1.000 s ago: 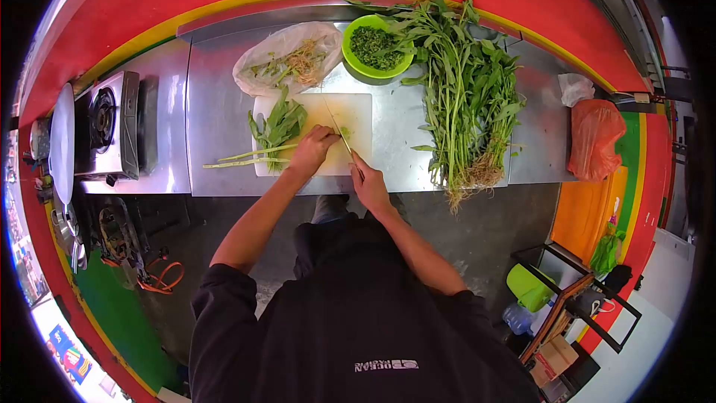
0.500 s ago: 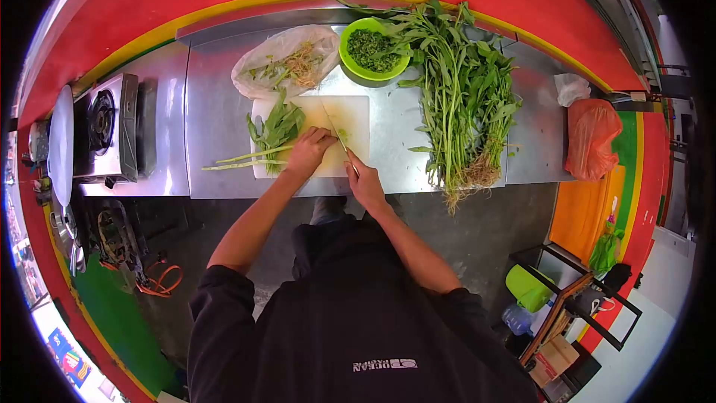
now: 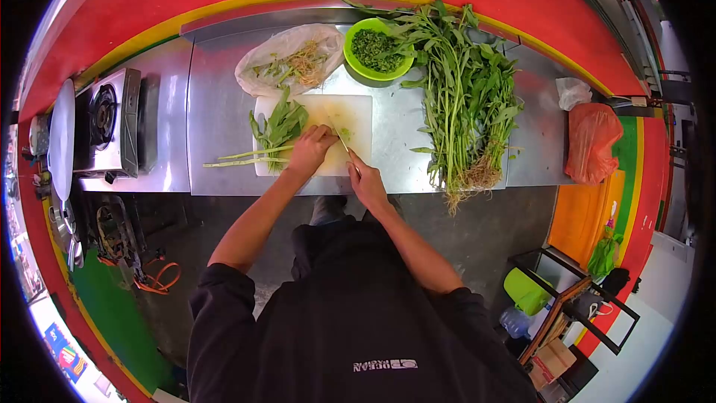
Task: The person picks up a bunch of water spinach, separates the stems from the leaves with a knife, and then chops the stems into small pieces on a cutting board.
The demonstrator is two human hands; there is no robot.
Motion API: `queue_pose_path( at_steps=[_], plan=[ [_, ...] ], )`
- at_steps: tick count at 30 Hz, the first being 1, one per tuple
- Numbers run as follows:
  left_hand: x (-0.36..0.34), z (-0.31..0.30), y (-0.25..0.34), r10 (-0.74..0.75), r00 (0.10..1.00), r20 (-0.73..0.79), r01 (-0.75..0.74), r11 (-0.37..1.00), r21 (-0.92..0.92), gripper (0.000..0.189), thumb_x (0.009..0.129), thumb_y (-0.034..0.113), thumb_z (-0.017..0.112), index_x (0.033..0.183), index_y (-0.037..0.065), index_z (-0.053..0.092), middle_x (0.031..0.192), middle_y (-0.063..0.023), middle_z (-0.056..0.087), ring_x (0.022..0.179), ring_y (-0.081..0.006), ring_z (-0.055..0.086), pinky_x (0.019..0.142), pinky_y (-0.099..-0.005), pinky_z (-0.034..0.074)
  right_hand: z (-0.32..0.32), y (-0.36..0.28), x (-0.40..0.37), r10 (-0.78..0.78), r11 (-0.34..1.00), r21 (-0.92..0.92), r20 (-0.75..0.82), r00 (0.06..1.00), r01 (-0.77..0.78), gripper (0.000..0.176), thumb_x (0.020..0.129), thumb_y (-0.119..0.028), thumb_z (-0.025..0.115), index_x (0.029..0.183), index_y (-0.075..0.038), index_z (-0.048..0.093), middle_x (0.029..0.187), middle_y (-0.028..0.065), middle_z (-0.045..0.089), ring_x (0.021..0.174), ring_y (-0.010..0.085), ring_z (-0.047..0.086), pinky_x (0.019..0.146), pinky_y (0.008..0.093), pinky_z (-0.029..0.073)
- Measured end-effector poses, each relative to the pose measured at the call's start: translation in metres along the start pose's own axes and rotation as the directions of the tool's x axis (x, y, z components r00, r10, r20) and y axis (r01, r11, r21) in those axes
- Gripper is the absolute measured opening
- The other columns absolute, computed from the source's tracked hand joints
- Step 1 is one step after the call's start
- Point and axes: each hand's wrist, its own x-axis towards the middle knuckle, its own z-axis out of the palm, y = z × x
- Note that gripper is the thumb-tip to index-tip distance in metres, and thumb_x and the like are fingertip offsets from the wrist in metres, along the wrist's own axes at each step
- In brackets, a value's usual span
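On a white cutting board [image 3: 358,116], my left hand [image 3: 312,148] is closed around leafy greens [image 3: 280,125], fingertips curled beside the blade. Two pale stems [image 3: 237,160] of the greens stick out leftward past the board's edge. My right hand [image 3: 365,181] grips a knife [image 3: 340,135] by its handle, the blade slanting up and left across the board, close to my left fingers. Small green cut bits [image 3: 346,134] lie just right of the blade. The ends of the greens under my left fingers are hidden.
Behind the board are a plastic bag [image 3: 257,60] with rooty trimmings and a green bowl [image 3: 348,54] of chopped greens [image 3: 377,50]. Whole leafy stalks [image 3: 462,104] with roots are heaped at right, then a red bag [image 3: 593,142]. A gas stove [image 3: 112,123] stands at left.
The view has shifted slightly. Both hands, the knife and the greens keep nearly the same places on the board.
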Motion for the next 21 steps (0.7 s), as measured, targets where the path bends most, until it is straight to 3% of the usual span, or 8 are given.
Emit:
queue_pose_path(
  at_steps=[3, 5, 15, 17, 21],
  plan=[
    [-0.002, -0.001, -0.002, 0.017, 1.0, -0.014, -0.017, 1.0, -0.001, 0.028, 0.079, 0.002, 0.063, 0.103, 0.008, 0.076, 0.103, -0.0056, 0.067, 0.099, -0.0266, 0.064, 0.089, -0.0383, 0.055, 0.001, 0.001, -0.005, 0.002, 1.0, 0.024, -0.027, 1.0, -0.001, 0.041, 0.102, -0.018, 0.059, 0.143, -0.009, 0.058, 0.076, 0.0314, 0.061, 0.069, 0.0475, 0.065, 0.063, 0.0489, 0.049],
    [-0.001, 0.0, -0.003, 0.013, 0.999, -0.031, -0.014, 1.0, -0.024, 0.025, 0.081, 0.002, 0.066, 0.104, 0.007, 0.076, 0.102, -0.0071, 0.068, 0.098, -0.0284, 0.064, 0.088, -0.0394, 0.055, -0.001, 0.002, -0.011, 0.033, 0.999, 0.019, -0.01, 0.999, -0.033, 0.041, 0.102, -0.017, 0.06, 0.142, -0.008, 0.059, 0.078, 0.0315, 0.062, 0.058, 0.0382, 0.064, 0.061, 0.0433, 0.051],
    [0.001, 0.001, -0.003, 0.0, 1.0, -0.009, -0.001, 0.998, -0.062, 0.02, 0.085, 0.002, 0.068, 0.103, 0.004, 0.076, 0.101, -0.0102, 0.07, 0.097, -0.0311, 0.066, 0.087, -0.0408, 0.055, 0.003, 0.0, 0.004, 0.002, 1.0, -0.03, -0.004, 1.0, -0.002, 0.041, 0.103, -0.017, 0.06, 0.142, -0.009, 0.059, 0.072, 0.0288, 0.06, 0.059, 0.0368, 0.064, 0.062, 0.043, 0.051],
    [0.002, 0.002, -0.004, -0.003, 1.0, -0.024, 0.001, 0.997, -0.071, 0.019, 0.085, 0.002, 0.068, 0.102, 0.004, 0.076, 0.1, -0.0102, 0.07, 0.097, -0.0312, 0.066, 0.087, -0.0408, 0.055, 0.006, 0.001, 0.004, -0.025, 0.999, 0.028, -0.059, 0.998, 0.027, 0.041, 0.103, -0.017, 0.06, 0.143, -0.009, 0.058, 0.071, 0.0288, 0.059, 0.055, 0.0339, 0.06, 0.06, 0.0421, 0.05],
    [0.001, 0.005, -0.004, -0.021, 0.998, -0.051, 0.017, 0.996, -0.088, 0.018, 0.085, 0.003, 0.069, 0.101, 0.004, 0.077, 0.1, -0.0101, 0.07, 0.097, -0.0314, 0.066, 0.086, -0.0405, 0.055, -0.001, -0.006, -0.007, 0.037, 0.999, 0.025, -0.02, 0.999, -0.037, 0.042, 0.102, -0.016, 0.06, 0.144, -0.009, 0.058, 0.071, 0.029, 0.057, 0.053, 0.0298, 0.054, 0.059, 0.0406, 0.049]
  ],
)
